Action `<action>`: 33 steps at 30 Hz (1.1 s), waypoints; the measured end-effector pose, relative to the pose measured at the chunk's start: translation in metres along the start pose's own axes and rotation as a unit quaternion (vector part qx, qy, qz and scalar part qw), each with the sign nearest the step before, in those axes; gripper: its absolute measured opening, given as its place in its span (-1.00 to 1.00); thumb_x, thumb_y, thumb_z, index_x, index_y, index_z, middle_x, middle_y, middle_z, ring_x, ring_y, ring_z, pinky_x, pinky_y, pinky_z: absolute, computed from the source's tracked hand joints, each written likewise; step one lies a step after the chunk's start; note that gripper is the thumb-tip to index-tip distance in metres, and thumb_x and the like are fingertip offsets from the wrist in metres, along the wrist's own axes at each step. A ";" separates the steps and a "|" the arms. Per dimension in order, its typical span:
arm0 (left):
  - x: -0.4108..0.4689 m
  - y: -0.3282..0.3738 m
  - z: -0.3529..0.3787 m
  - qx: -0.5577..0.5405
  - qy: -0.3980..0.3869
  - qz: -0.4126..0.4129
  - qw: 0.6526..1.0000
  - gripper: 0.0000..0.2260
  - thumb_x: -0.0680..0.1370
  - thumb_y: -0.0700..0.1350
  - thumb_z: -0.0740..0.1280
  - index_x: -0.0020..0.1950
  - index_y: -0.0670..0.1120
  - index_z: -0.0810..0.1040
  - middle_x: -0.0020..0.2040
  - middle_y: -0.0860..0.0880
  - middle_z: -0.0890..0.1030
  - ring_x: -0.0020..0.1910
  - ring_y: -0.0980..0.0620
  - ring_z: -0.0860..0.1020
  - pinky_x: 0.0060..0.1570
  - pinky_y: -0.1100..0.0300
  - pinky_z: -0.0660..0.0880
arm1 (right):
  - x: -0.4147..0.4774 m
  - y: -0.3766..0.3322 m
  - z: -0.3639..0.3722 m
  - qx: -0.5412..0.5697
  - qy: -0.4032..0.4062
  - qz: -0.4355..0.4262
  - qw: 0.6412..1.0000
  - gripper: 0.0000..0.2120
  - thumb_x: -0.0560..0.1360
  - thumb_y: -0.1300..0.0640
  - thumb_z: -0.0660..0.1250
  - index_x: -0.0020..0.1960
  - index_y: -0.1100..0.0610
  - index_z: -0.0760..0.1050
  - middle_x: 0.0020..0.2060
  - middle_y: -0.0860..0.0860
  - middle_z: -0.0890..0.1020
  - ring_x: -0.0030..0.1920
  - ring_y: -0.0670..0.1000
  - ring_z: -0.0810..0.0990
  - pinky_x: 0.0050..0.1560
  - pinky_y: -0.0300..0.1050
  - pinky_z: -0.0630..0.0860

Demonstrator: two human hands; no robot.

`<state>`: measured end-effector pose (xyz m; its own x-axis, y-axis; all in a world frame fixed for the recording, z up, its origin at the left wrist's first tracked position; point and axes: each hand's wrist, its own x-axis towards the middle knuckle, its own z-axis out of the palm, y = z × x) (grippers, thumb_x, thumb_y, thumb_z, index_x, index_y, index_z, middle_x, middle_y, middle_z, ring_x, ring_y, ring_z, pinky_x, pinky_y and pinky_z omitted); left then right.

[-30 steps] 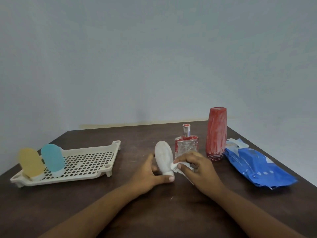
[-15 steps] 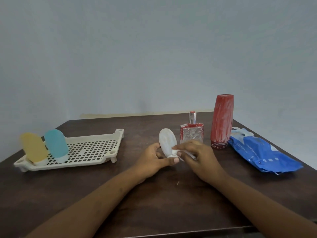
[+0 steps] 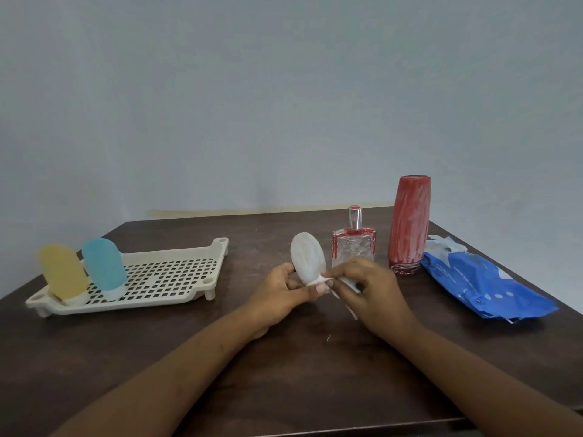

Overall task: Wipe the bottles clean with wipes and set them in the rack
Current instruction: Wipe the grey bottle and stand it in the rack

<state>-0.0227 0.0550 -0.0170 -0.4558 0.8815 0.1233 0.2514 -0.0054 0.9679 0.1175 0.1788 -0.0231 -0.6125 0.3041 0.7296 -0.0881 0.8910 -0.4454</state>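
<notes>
Head view: left hand (image 3: 280, 294) grips the white bottle (image 3: 307, 258) over the bench (image 3: 303, 373); right hand (image 3: 369, 288) pinches a wipe (image 3: 346, 281) at its neck — I judge this the wiping step; next, into the rack (image 3: 164, 275).

A dark brown wooden table (image 3: 284, 373) fills the lower frame. At left on it stands a cream perforated plastic rack (image 3: 164, 275). Right of centre a clear square glass bottle (image 3: 354, 244) stands beside a tall red-smeared bottle (image 3: 408, 225). At far right lies a blue wipes pack (image 3: 482, 285).
</notes>
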 end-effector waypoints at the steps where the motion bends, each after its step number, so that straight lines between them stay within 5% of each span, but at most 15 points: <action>1: 0.000 0.000 0.000 -0.004 -0.002 0.000 1.000 -0.51 0.43 -0.10 0.48 0.31 -0.13 0.43 -0.04 -0.12 0.70 -0.01 -0.02 0.67 0.09 0.11 0.57 | 0.001 0.001 0.000 0.001 0.014 0.009 1.000 -0.83 0.42 0.26 0.44 -0.02 0.06 0.66 -0.17 -0.19 0.58 -0.06 -0.20 0.54 -0.13 -0.47 0.41; 5: -0.001 0.002 0.001 -0.013 -0.013 0.011 1.000 -0.61 0.46 -0.16 0.45 0.26 -0.12 0.46 -0.12 -0.08 0.71 -0.09 0.05 0.67 -0.07 0.25 0.56 | 0.003 0.000 0.002 0.001 0.022 0.011 1.000 -0.84 0.43 0.24 0.43 -0.02 0.06 0.66 -0.16 -0.12 0.61 -0.11 -0.19 0.55 -0.14 -0.47 0.40; 12: -0.001 0.002 0.001 -0.023 -0.027 0.012 0.999 -0.60 0.47 -0.17 0.44 0.27 -0.10 0.45 -0.09 -0.06 0.71 -0.06 0.06 0.66 -0.06 0.26 0.54 | 0.004 0.003 0.000 0.001 0.031 0.006 1.000 -0.84 0.43 0.25 0.44 -0.03 0.05 0.66 -0.17 -0.14 0.61 -0.10 -0.20 0.55 -0.16 -0.47 0.40; 19: 0.000 0.000 0.001 -0.010 -0.007 0.011 1.000 -0.50 0.40 -0.09 0.51 0.29 -0.13 0.46 -0.03 -0.17 0.69 0.03 -0.10 0.65 0.15 -0.01 0.55 | 0.001 0.000 0.000 -0.022 0.011 -0.042 0.999 -0.85 0.42 0.23 0.43 -0.02 0.07 0.65 -0.15 -0.07 0.63 -0.12 -0.20 0.55 -0.10 -0.43 0.45; 27: -0.004 0.003 0.004 0.025 0.020 0.019 0.999 -0.68 0.34 -0.16 0.54 0.06 -0.07 0.59 -0.10 -0.05 0.71 -0.08 0.03 0.67 -0.08 0.22 0.58 | 0.002 -0.005 0.000 -0.015 0.013 -0.043 0.999 -0.78 0.45 0.26 0.39 0.06 0.05 0.63 -0.08 -0.15 0.62 -0.06 -0.24 0.56 -0.05 -0.47 0.43; 33: -0.002 0.002 0.008 0.042 0.071 0.033 0.996 -0.43 0.11 0.24 0.58 0.00 -0.04 0.65 -0.10 -0.21 0.68 -0.03 -0.27 0.62 0.05 -0.24 0.51 | 0.006 -0.001 0.000 0.010 0.014 -0.028 0.999 -0.82 0.44 0.20 0.36 0.00 0.07 0.66 -0.11 -0.08 0.68 -0.03 -0.21 0.57 -0.06 -0.47 0.44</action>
<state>-0.0141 0.0569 -0.0167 -0.5510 0.8046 0.2213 0.3526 -0.0158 0.9356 0.1140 0.1801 -0.0184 -0.5839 0.2626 0.7682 -0.1380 0.9004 -0.4127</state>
